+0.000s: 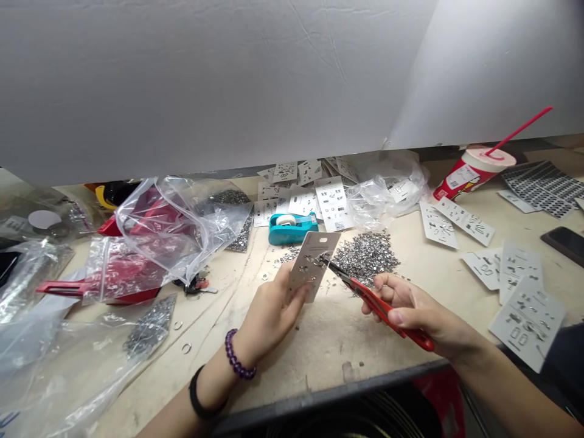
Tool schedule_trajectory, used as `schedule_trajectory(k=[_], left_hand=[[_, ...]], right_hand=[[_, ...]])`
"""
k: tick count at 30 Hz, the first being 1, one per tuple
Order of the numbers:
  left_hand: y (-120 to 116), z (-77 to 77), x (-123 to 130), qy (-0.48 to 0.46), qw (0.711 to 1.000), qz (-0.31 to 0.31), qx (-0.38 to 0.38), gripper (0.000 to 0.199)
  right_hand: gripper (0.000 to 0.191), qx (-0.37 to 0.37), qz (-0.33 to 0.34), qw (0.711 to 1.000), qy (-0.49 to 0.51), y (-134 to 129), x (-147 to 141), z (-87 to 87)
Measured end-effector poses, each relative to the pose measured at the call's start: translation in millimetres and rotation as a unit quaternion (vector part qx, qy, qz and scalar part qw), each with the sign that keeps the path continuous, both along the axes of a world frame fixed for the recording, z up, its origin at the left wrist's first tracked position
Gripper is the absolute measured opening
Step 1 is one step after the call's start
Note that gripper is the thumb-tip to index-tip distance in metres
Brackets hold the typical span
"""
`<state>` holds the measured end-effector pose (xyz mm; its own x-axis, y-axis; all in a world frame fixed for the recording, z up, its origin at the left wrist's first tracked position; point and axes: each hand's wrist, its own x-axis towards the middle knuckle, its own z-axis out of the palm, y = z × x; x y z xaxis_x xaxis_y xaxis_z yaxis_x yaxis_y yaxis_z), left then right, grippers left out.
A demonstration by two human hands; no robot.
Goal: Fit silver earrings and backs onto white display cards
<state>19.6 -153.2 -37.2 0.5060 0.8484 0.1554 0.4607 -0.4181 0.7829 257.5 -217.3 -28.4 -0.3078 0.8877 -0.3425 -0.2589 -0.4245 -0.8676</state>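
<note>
Between its thumb and fingers, my left hand (274,307) grips a display card (314,248) with small metal pieces on it, tilted above the table. My right hand (417,310) is closed round the red handles of a pair of pliers (371,298). The pliers' dark jaws reach the card's face near its middle; what they pinch there is too small to make out. Just behind the card lies a heap of tiny silver metal pieces (369,255). A teal tape dispenser (292,230) stands beyond the card.
Clear plastic bags (177,225) and a red scoop (123,274) cover the left side. Filled cards (527,316) lie at right, near a tilted red cup (469,173) with a straw and a phone (564,244). More cards (332,204) are piled behind, below a white panel (228,91).
</note>
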Motion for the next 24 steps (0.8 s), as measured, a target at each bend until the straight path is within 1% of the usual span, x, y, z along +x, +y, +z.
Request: schedule_trajectory(k=[2, 4, 7, 12, 15, 17, 20, 22, 24], left_hand=[[1.2, 2.7, 0.4, -0.029, 0.998, -0.012, -0.053, 0.033], [2.0, 4.4, 0.7, -0.044, 0.996, -0.021, -0.081, 0.036], [1.9, 4.8, 1.3, -0.048, 0.995, -0.016, -0.085, 0.037], [0.4, 2.9, 2.3, -0.025, 0.997, -0.014, -0.064, 0.039], [0.0, 0.5, 1.7, 0.027, 0.999, 0.007, -0.019, 0.037], [-0.1, -1.4, 1.0, 0.082, 0.996, 0.022, 0.038, 0.035], [-0.2, -3.8, 0.6, 0.149, 0.979, 0.025, 0.138, 0.032], [-0.2, -4.6, 0.8, 0.169, 0.967, 0.027, 0.190, 0.028], [-0.1, -4.6, 0.9, 0.173, 0.959, 0.029, 0.224, 0.026]], right_hand=[[0.042, -0.001, -0.014, 1.000, -0.001, -0.8, -1.0, -1.1], [0.041, -0.003, -0.019, 1.000, -0.008, -2.0, -2.6, -2.0], [0.041, -0.002, -0.010, 1.000, -0.008, -4.0, -5.2, -2.1], [0.043, -0.007, 0.010, 0.999, 0.039, -7.5, -8.6, -0.7], [0.042, -0.012, -0.001, 0.999, 0.034, -8.8, -10.0, -0.7], [0.041, -0.018, -0.012, 0.999, 0.025, -9.4, -10.9, -0.3], [0.039, -0.013, -0.031, 0.999, -0.005, -10.0, -11.9, 2.9], [0.038, -0.006, -0.039, 0.999, -0.027, -9.8, -11.9, 6.4], [0.038, -0.004, -0.038, 0.998, -0.040, -9.2, -11.0, 9.8]])
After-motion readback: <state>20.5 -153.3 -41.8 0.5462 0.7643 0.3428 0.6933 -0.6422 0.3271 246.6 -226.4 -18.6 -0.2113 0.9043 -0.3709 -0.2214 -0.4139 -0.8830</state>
